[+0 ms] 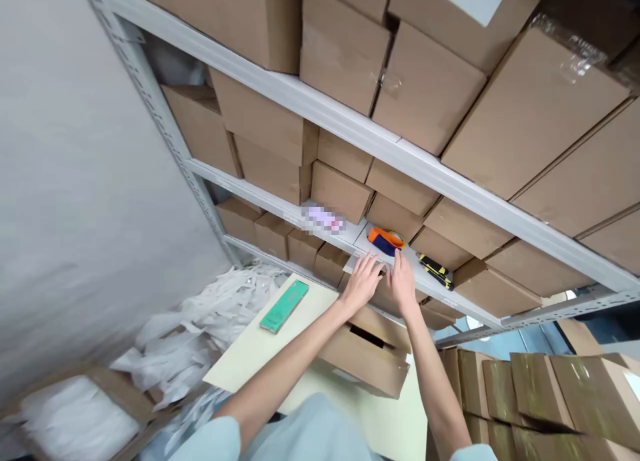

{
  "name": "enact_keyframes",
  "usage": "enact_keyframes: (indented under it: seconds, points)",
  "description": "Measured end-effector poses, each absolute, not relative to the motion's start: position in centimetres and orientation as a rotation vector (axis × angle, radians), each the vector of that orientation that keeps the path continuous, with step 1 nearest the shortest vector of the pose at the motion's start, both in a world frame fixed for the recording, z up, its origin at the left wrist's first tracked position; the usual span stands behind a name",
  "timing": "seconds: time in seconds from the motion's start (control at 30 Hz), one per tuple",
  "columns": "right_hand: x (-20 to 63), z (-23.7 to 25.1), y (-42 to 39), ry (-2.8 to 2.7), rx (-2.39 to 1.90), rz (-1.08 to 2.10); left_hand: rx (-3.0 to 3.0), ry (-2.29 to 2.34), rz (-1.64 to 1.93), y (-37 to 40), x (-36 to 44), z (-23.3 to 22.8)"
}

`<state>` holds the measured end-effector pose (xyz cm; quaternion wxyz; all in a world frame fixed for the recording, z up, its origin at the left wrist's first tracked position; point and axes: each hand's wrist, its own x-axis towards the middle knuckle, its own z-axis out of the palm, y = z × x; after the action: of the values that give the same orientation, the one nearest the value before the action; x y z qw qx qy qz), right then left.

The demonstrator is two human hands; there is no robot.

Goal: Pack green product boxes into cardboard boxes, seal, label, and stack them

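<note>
Fingers of both hands — left hand (361, 282), right hand (403, 282) — spread, empty, at shelf edge (350, 244).

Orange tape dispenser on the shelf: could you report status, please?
Both hands, left and right, open at shelf edge. Orange tape dispenser untouched, just beyond. Nothing between.

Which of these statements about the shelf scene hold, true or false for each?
1. Both hands reach to the shelf edge. True: left hand and right hand are side by side there.
2. The tape dispenser is green. False: it is orange and dark blue.
3. A green flat box lies on the pale table. True.
4. The right hand grips the yellow-and-black tool. False: the tool lies apart on the shelf.
5. The shelves hold glass jars. False: they hold cardboard boxes.
</note>
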<state>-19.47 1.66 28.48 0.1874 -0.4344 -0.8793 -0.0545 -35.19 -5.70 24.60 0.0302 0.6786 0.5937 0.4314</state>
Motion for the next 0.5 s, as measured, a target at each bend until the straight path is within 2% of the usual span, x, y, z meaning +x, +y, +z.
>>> enact_keyframes:
  seconds: [0.1, 0.17, 0.5]
  points:
    - [-23.6, 32.0, 6.2, -2.650, -1.499, -0.042, 1.936, 1.822, 1.504, -2.7, -34.9, 28.2]
    - [-25.2, 32.5, 7.6, -2.679, -1.616, -0.015, 1.832, 1.827, 1.596, -2.8, -34.9, 28.7]
    - [-25.1, 32.0, 10.1, -2.638, -1.728, 0.089, 1.418, 1.850, 1.710, -9.6, -34.6, 25.2]
